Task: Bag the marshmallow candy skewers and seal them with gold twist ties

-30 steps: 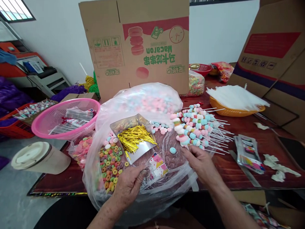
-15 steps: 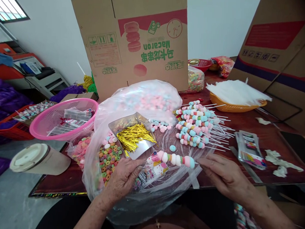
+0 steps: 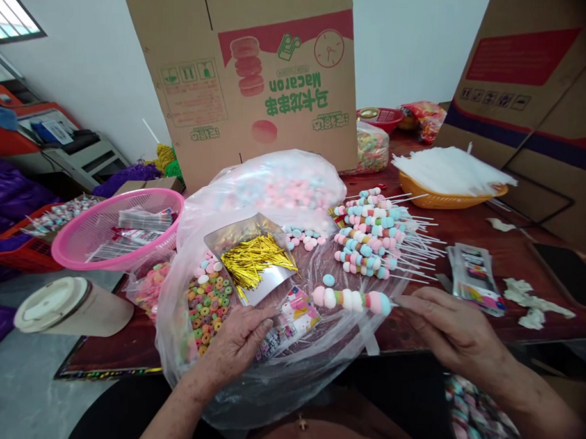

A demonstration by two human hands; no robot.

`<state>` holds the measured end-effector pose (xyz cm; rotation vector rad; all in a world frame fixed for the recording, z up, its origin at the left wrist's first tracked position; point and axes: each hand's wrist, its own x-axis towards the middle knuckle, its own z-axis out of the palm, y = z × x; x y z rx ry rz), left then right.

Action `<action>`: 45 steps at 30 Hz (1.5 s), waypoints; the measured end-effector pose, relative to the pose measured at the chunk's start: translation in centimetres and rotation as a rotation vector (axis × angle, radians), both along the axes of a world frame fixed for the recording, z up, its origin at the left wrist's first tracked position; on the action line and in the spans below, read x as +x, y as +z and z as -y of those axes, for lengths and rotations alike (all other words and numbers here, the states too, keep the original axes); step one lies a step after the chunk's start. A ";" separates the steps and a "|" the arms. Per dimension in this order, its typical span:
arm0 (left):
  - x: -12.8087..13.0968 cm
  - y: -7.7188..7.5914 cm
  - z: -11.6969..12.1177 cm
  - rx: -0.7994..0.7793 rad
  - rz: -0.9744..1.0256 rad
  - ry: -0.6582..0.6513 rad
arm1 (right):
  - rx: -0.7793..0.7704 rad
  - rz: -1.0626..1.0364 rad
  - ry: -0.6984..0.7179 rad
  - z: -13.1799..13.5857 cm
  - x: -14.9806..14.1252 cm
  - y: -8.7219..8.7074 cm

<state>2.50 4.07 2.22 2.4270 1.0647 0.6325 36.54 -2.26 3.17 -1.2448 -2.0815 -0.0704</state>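
My right hand [image 3: 443, 321] pinches the stick end of a candy skewer [image 3: 350, 301], threaded with pink, white, blue and green pieces. The skewer lies level, its tip pointing left. My left hand [image 3: 243, 339] is closed on the left edge of a small clear bag [image 3: 296, 316] with a pink and yellow print. The skewer's tip is just right of the bag's printed end. Beyond them, gold twist ties [image 3: 255, 263] fill a silver pouch [image 3: 271, 289]. Ring-shaped candies [image 3: 207, 306] lie by my left hand, and a single blue candy [image 3: 328, 279] sits behind the skewer.
Finished skewers [image 3: 369, 232] are piled at the right, near a stack of flat bags [image 3: 476, 277]. An orange basket [image 3: 431, 199] holds white sticks. A pink basket [image 3: 61, 253] and a lidded cup [image 3: 78, 308] stand left. A cardboard box [image 3: 189, 158] rises behind.
The skewer has moved right with my right hand, so its tip has come away from the bag's printed end. My left hand keeps its hold on the bag.
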 end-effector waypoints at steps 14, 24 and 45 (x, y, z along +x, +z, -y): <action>0.9 1.2 -0.1 -0.014 -0.167 -0.124 | -0.041 0.067 0.052 0.2 -0.4 -0.3; 0.7 1.3 -0.2 -0.100 -0.117 -0.074 | -0.031 0.054 0.055 0.0 0.5 0.0; 1.5 2.1 0.1 -0.249 -0.111 -0.123 | -0.097 0.148 0.156 1.3 0.0 0.7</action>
